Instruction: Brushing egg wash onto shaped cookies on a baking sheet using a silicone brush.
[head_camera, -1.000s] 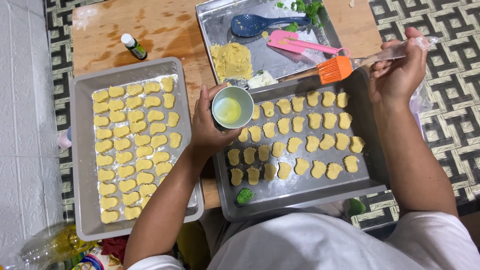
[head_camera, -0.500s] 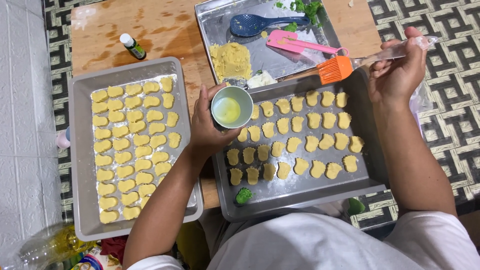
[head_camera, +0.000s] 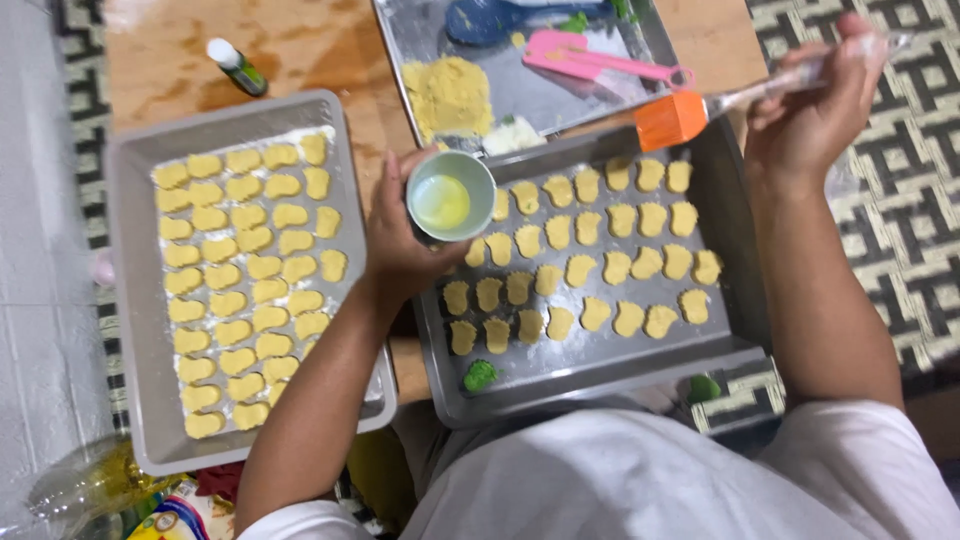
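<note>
Right hand (head_camera: 815, 115), upper right of frame: fingers curled shut around the clear handle of a pastry brush (head_camera: 700, 110). Handle end sticks out past the fist toward the top right corner. Brush long axis runs nearly level, dipping slightly to the left; orange bristle head points left and sits over the top edge of the nearer baking tray (head_camera: 600, 365), just above the top row of cookies (head_camera: 585, 255).

Left hand (head_camera: 400, 245), centre of frame: fingers wrapped closed around a small pale bowl (head_camera: 450, 195), held up over that tray's upper left corner. Bowl is upright, mouth to the camera, yellow liquid pooled inside, looks like egg wash.

Key relation: bowl lies left and slightly lower in frame from the bristles, near but clearly apart, roughly along the brush's own axis. Right hand has the brush, so it's the one placed to reach either bowl or dough. Nearest dough pieces sit just below the bristles; I can't tell if the bristles touch anything.

Outward: second tray (head_camera: 135, 300) at frame left, full of the same yellow pieces, neither hand on it. Third tray (head_camera: 400, 30) at top centre carries a slab of dough (head_camera: 448, 95), a pink spatula (head_camera: 600, 65) and a blue utensil. Small green bottle (head_camera: 235, 68) stands on the wooden desk (head_camera: 320, 50), upper left.
</note>
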